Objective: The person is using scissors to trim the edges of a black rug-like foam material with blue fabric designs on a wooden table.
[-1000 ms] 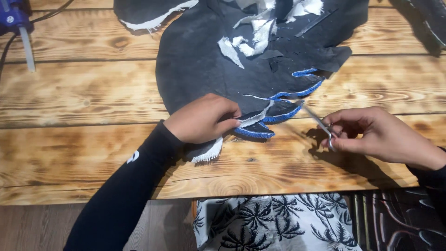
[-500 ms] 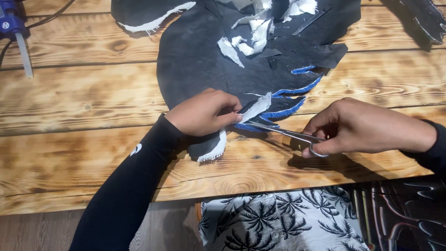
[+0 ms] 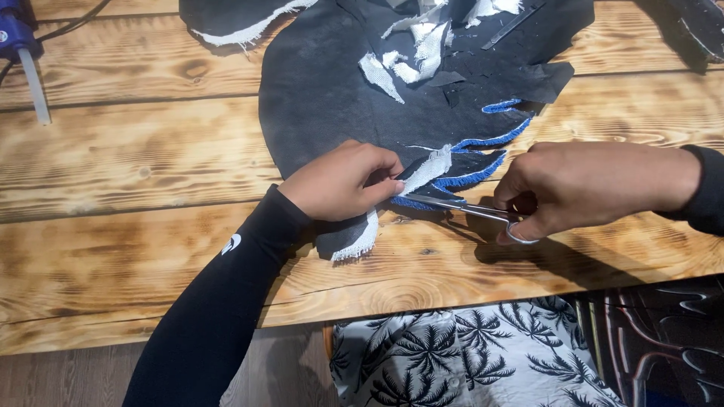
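— Steel scissors [image 3: 460, 208]: where, pointing how?
— Near the desk's [image 3: 136, 173] front edge, lying left-right, tips leftward under the blue-fringed fabric [image 3: 332, 98]. Right hand [image 3: 581, 188] closed through the handles; left hand [image 3: 343, 181] pinches the fabric's edge.

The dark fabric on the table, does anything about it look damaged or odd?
Yes. The dark fabric has ragged edges, with white backing torn loose near the top and frayed blue trim by the scissors.
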